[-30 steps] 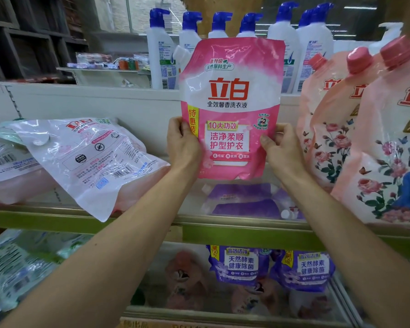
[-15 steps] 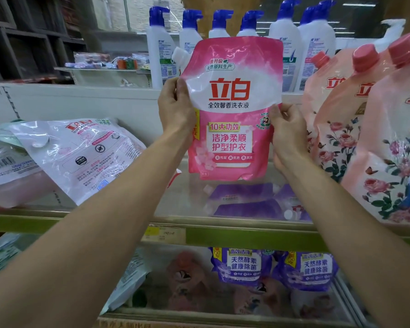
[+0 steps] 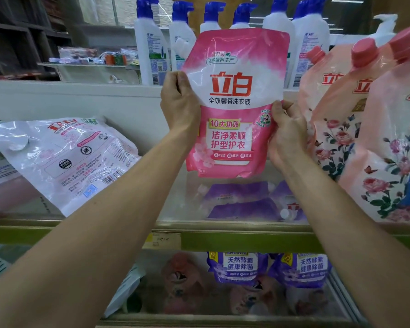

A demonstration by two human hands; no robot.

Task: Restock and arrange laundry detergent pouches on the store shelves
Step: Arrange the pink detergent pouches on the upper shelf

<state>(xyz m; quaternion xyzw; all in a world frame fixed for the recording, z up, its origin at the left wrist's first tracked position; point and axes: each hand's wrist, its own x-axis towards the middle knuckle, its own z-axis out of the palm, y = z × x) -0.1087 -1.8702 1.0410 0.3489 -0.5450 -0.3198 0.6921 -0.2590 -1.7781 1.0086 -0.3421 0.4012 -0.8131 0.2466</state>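
Left hand (image 3: 179, 102) and right hand (image 3: 287, 133) still grip the pink pouch (image 3: 232, 95) by its edges, higher than before.

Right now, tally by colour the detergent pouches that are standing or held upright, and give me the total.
Bright pink pouch, held: 1
Peach floral pouches: 3
Purple pouches, lower shelf: 2
Total: 6
Blurred pinkish items on the lower shelf are not counted.

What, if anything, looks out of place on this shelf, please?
The pale pouch at the left lies tipped over, its back label and barcode facing out, while the floral pouches at the right stand upright. Purple pouches also lie flat below the pink pouch.
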